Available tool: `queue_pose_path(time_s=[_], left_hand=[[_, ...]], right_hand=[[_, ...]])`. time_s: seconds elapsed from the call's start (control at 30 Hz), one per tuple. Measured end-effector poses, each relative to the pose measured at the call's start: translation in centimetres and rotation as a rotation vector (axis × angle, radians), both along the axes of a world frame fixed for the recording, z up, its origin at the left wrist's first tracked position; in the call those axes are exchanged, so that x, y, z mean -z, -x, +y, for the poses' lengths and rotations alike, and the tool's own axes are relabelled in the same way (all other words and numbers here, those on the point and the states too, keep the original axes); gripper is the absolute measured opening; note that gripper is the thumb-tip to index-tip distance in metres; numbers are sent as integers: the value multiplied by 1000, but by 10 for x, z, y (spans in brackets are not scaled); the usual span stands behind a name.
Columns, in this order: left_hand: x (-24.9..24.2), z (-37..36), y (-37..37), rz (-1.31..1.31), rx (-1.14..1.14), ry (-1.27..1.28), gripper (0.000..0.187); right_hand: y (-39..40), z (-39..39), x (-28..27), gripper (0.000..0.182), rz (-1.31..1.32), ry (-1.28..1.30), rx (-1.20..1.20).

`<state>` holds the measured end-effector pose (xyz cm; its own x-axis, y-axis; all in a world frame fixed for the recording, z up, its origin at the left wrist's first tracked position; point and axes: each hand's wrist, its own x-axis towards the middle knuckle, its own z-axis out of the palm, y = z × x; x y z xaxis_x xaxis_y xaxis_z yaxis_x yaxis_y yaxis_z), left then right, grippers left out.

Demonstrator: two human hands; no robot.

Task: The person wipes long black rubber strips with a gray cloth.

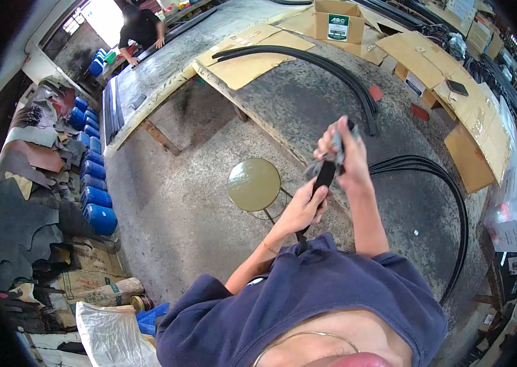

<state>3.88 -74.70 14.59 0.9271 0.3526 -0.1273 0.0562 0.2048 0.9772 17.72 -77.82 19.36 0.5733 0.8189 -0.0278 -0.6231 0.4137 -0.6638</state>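
My left hand (308, 207) is closed around a black strap (325, 175), whose lower end hangs down toward my shirt. Higher up and to the right, my right hand (347, 153) grips a grey cloth (336, 145) wrapped against the strap's upper part. Some of the cloth bunches out between the two hands. A round olive-coloured stool (254, 185) stands on the floor just left of my hands. On the table beyond lies a bundle of black strips (319, 61), and more long black strips (454, 202) curve along the right side.
Cardboard sheets (258, 52) and an open cardboard box (339, 21) lie on the worktable. A phone (457, 88) rests on cardboard at right. Blue drums (96, 197) line the left, beside stacked leather-like sheets (20, 214). Another person (141, 30) works at the far table.
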Motion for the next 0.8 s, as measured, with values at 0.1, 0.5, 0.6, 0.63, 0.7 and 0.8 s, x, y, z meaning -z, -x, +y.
queue_pose_path(time_s=[0.1,0.5,0.6,0.63,0.7,0.8], left_hand=[[-2,-11,-3,-37,14,7,23],[6,-35,17,-92,25,-93,18],[-14,-26,12,-217,-150,-187,20],[-23,-19,5,-421,-269,-303,18],[-46,8,-2,-394,-394,-876,9],[-82,32,-11,-391,-590,-1090,10]], right_hand=[[-27,-2,-12,40,32,-119,-91],[-129,-43,-39,26,175,-660,42],[-143,-50,-29,18,-19,-469,341],[-132,-38,-20,28,167,-552,191],[-66,-19,-21,47,118,-241,158],[-19,-10,21,61,-328,-26,-285]])
